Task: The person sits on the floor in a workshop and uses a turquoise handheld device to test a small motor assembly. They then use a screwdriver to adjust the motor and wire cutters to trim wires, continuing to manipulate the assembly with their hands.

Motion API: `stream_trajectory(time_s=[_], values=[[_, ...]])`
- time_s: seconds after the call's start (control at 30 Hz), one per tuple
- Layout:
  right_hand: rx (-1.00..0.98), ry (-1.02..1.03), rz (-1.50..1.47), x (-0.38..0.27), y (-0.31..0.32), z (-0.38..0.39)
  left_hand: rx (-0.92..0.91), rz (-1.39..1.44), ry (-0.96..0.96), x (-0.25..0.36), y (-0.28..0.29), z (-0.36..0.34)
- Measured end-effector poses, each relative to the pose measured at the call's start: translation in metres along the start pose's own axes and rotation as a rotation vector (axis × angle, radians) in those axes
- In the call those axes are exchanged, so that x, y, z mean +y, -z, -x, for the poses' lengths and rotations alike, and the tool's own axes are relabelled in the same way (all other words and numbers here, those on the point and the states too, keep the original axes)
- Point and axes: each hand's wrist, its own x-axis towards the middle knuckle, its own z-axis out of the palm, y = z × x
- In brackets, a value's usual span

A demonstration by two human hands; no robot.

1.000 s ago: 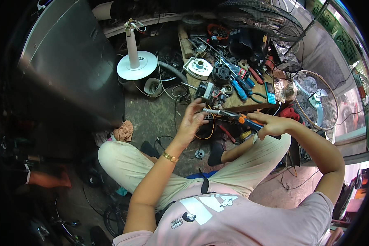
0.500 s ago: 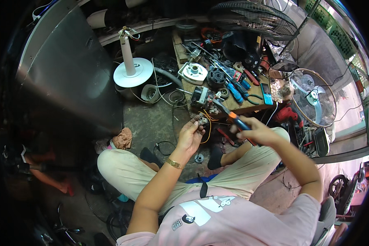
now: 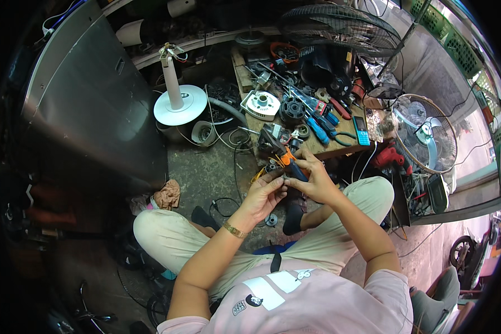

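Currently: right hand (image 3: 316, 182) clamps pliers (image 3: 288, 161); left hand (image 3: 264, 195) pinches small part. Next: steady, fine grip.

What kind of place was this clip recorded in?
Probably a small fan or appliance repair shop. A low wooden bench is strewn with hand tools and motor parts, a fan stand and caged fans stand around, and the right hand holds pliers.

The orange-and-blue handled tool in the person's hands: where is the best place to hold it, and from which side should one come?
Probably the orange-and-blue handled tool is best gripped by its padded handle, coming from the near side, below. The right hand already wraps the handle there. The dark working end points away toward the wooden bench, and the left hand pinches a small part beside it, so that end is crowded.
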Motion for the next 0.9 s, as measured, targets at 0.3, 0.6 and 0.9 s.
stream_trajectory(time_s=[0.3,0.6,0.9], values=[[-0.056,0.029,-0.013,0.01,0.0,-0.008,0.023,-0.015,0.022,0.004,0.005,-0.003],[-0.084,-0.032,-0.077,0.01,-0.004,-0.012,0.003,-0.07,0.029,0.011,0.011,-0.004],[-0.146,0.004,-0.182,0.016,0.0,-0.013,-0.085,-0.369,0.063,0.011,-0.004,0.001]])
